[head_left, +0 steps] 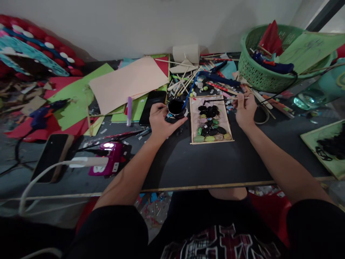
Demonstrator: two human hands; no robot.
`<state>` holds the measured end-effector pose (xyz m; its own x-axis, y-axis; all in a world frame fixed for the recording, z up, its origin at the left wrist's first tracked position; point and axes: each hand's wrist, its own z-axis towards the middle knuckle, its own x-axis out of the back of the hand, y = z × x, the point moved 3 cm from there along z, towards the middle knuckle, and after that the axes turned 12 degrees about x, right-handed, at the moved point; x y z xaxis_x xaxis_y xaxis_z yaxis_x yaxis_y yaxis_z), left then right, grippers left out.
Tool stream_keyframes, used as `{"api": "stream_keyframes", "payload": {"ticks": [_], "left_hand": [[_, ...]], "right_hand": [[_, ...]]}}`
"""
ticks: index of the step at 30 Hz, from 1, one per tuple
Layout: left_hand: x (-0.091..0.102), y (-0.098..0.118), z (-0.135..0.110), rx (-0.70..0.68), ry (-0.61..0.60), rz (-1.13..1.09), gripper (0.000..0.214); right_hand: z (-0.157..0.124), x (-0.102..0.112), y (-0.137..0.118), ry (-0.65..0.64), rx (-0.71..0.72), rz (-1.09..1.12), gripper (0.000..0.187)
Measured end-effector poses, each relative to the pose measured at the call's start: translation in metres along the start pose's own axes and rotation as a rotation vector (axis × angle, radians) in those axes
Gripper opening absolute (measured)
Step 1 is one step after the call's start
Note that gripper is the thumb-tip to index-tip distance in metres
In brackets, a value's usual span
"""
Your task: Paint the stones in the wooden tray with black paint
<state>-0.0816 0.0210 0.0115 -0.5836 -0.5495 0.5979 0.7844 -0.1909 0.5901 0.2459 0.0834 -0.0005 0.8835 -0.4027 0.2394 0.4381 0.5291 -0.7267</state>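
Observation:
My left hand (pixel 161 120) is wrapped round a small jar of black paint (pixel 176 107), with a blue stick (pixel 191 90) leaning in its mouth. In my right hand (pixel 246 109) a thin paintbrush (pixel 225 99) is pinched, its dark tip over the upper part of a framed picture (pixel 196 118). Pebbles (pixel 210 138) in green, tan and black fill the picture's lower part, and black-coated pieces (pixel 208 110) lie above them. The pale backing shows round the edges inside the thin wooden frame.
A green basket (pixel 245 59) stands at back right, near a clear bottle (pixel 309 95). Paper sheets (pixel 126 84), loose sticks (pixel 185 81) and a paper roll (pixel 185 54) crowd the back. A purple power adapter (pixel 106 162), phone (pixel 52 154) and glue gun (pixel 41 117) lie left; another framed piece (pixel 312 140) lies right.

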Motion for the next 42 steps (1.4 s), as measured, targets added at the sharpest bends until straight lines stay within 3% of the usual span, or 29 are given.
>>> {"api": "stream_keyframes", "payload": {"ticks": [18,22,37,42], "left_hand": [[-0.003,-0.004,-0.001,0.023,-0.038,-0.013,0.049],[-0.003,-0.003,-0.001,0.041,-0.043,-0.019,0.049],[-0.004,-0.005,-0.001,0.021,-0.032,-0.022,0.051],[-0.004,-0.006,-0.001,0.036,-0.048,-0.028,0.052]], "right_hand": [[-0.001,0.005,0.006,0.052,-0.038,0.008,0.056],[-0.002,0.003,0.003,0.011,-0.047,0.024,0.054],[0.0,0.012,-0.001,0.03,0.008,-0.06,0.054],[0.001,0.01,-0.004,0.049,0.002,0.036,0.052]]}}
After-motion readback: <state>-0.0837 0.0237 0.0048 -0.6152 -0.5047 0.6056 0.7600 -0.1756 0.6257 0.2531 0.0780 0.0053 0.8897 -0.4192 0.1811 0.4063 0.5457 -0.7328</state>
